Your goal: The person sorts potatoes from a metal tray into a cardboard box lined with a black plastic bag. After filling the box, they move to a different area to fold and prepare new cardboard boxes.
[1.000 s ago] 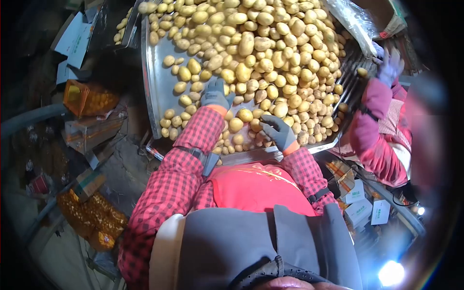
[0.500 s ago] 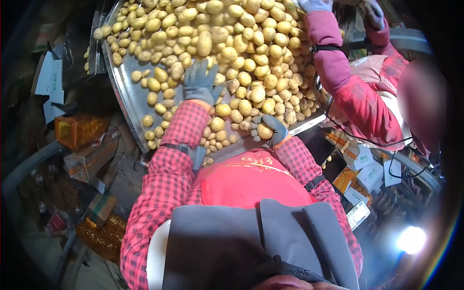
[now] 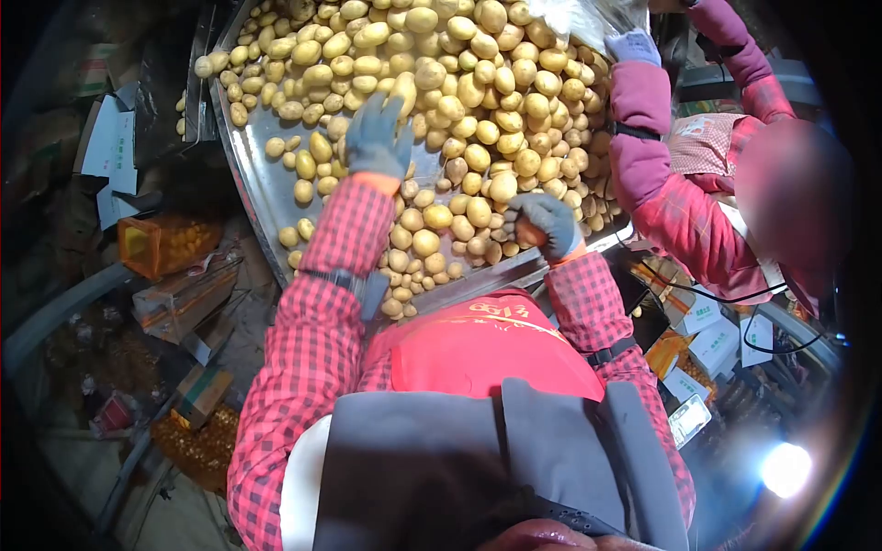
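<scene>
Potatoes (image 3: pixel 478 119) of many sizes are heaped over a metal tray (image 3: pixel 260 184), thickest at the back and right. My left hand (image 3: pixel 378 138), in a grey glove, lies on the near side of the heap with its fingers spread, palm down, holding nothing. Near the tray's front edge, my right hand (image 3: pixel 546 225) in a matching glove has its fingers curled round a potato (image 3: pixel 528 231), which is mostly covered by the glove. Small potatoes (image 3: pixel 413 275) lie between my two forearms.
Across the tray's right side a co-worker's gloved hand (image 3: pixel 634 46) is beside a clear plastic bag (image 3: pixel 574 20). Cartons (image 3: pixel 712 344) and a cable stand at the right. At the left are an orange mesh bag (image 3: pixel 165 243), boxes (image 3: pixel 188 298) and a curved rail (image 3: pixel 69 308).
My left hand has slid slightly forward over the potatoes. My right hand has moved right and up with its potato. The co-worker's hand has shifted, and the plastic bag shows more.
</scene>
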Demonstrator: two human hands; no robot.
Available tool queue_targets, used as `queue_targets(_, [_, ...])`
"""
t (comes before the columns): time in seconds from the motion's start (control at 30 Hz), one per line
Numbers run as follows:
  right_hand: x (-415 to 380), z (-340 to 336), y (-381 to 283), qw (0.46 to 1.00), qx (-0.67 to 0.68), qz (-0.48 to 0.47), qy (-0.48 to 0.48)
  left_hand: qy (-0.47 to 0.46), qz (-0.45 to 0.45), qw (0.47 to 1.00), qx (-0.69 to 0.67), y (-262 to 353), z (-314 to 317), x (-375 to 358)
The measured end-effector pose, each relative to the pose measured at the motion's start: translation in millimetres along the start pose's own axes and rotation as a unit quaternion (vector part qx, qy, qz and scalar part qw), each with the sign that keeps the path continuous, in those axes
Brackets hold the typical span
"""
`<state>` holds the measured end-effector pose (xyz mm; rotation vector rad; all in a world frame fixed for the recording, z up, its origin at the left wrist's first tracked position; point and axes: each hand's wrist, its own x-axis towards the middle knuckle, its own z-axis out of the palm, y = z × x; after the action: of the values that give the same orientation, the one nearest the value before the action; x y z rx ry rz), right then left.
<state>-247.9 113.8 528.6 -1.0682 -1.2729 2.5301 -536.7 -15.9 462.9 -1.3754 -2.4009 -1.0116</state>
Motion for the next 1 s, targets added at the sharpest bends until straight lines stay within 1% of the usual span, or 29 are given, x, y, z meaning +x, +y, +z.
queue_targets(0.03, [-0.9,0.5,2.7,0.995,-0.1,0.0,-0.025,-0.008,0.02,1.0,-0.002,6.6,1.2,23.1])
queue_targets(0.07, [-2.9,1.1,7.1,0.979,-0.198,0.001,-0.049,-0.008,0.017,1.0,-0.006,0.7,14.9,37.9])
queue_targets(0.1, [-3.4,0.8,23.5,0.993,-0.037,0.061,-0.089,-0.071,0.004,0.997,0.022,-6.4,30.4,51.1])
queue_targets(0.13, [-7.0,1.0,28.3,0.987,-0.006,0.103,-0.121,-0.136,-0.01,0.989,0.049,-9.2,38.7,53.6])
queue_targets(0.17, [-9.4,-0.4,38.9,0.987,0.008,0.103,-0.12,-0.141,-0.012,0.989,0.046,-14.5,40.7,48.3])
queue_targets(0.23, [-11.5,1.6,47.7,0.987,0.026,0.105,-0.119,-0.102,-0.028,0.987,-0.123,-24.6,32.3,44.6])
queue_targets(0.27, [-11.8,2.3,49.5,0.988,0.046,0.107,-0.105,-0.095,-0.09,0.973,-0.188,-18.7,28.4,30.1])
queue_targets(0.3, [-9.7,5.5,49.1,0.988,0.065,0.107,-0.093,-0.086,-0.151,0.953,-0.249,0.4,14.2,17.0])
queue_targets(0.33, [-7.8,10.1,50.1,0.988,0.088,0.09,-0.094,-0.183,-0.092,0.946,-0.251,11.9,9.8,8.2])
queue_targets(0.37, [-8.4,15.9,48.4,0.987,0.103,0.081,-0.091,-0.28,-0.035,0.926,-0.249,27.5,4.5,-3.1])
queue_targets(0.4, [-8.7,21.2,45.1,0.987,0.117,0.07,-0.088,-0.177,-0.064,0.928,-0.322,64.7,-11.4,-31.3])
queue_targets(0.43, [-7.8,26.0,42.9,0.981,0.134,0.087,-0.111,-0.215,-0.052,0.906,-0.362,93.3,-27.9,-46.8])
queue_targets(0.47, [-5.5,27.6,42.7,0.98,0.115,0.106,-0.122,-0.252,-0.038,0.88,-0.401,111.0,-41.0,-57.0])
queue_targets(0.5, [2.6,22.6,52.5,0.98,0.085,0.064,-0.169,-0.28,0.005,0.901,-0.332,116.2,-48.7,-65.7])
queue_targets(0.53, [-2.0,21.5,47.4,0.976,0.094,0.08,-0.18,-0.308,0.05,0.913,-0.263,121.1,-54.7,-69.2])
queue_targets(0.57, [-6.3,20.2,42.3,0.971,0.102,0.097,-0.191,-0.318,0.051,0.925,-0.2,120.2,-62.4,-70.4])
queue_targets(0.6, [-10.4,18.8,37.3,0.967,0.11,0.114,-0.201,-0.397,0.02,0.91,-0.119,108.4,-58.9,-72.3])
queue_targets(0.63, [-17.1,-0.7,47.3,0.969,0.096,0.141,-0.178,-0.47,-0.008,0.882,-0.039,89.0,-49.6,-81.4])
queue_targets(0.67, [-27.2,-21.2,57.7,0.97,0.084,0.168,-0.151,-0.336,0.079,0.937,-0.051,46.2,-23.8,-132.7])
queue_targets(0.7, [-36.4,-22.8,56.5,0.973,0.085,0.166,-0.138,-0.293,0.094,0.951,-0.041,37.5,-31.9,-129.0])
queue_targets(0.73, [-44.1,-18.6,52.4,0.98,0.102,0.155,-0.066,-0.332,0.055,0.941,-0.029,38.6,-33.7,-116.3])
queue_targets(0.77, [-51.3,-16.3,49.7,0.982,0.118,0.147,0.003,-0.322,0.029,0.946,-0.02,36.7,-27.3,-109.9])
queue_targets(0.8, [-56.0,-17.3,50.4,0.982,0.117,0.147,0.008,-0.31,0.001,0.951,-0.007,36.0,-20.7,-103.0])
queue_targets(0.83, [-58.4,-18.8,52.0,0.983,0.132,0.127,0.027,-0.31,0.004,0.951,-0.01,41.4,-14.3,-98.0])
queue_targets(0.87, [-59.4,-21.4,54.6,0.982,0.146,0.106,0.048,-0.271,-0.017,0.962,0.0,51.4,-5.2,-93.2])
queue_targets(0.9, [-53.9,-39.6,66.7,0.983,0.153,0.074,-0.065,-0.233,-0.037,0.972,0.008,63.5,3.6,-87.2])
queue_targets(0.93, [-56.5,-40.6,67.8,0.984,0.155,0.071,-0.058,-0.236,-0.032,0.971,0.003,79.3,9.0,-79.1])
queue_targets(0.97, [-59.3,-40.7,69.5,0.981,0.168,0.074,-0.056,-0.244,0.051,0.966,-0.065,97.4,14.6,-70.4])
queue_targets(1.0, [-61.5,-39.3,69.2,0.979,0.18,0.076,-0.054,-0.248,0.133,0.95,-0.132,112.5,22.0,-63.7])
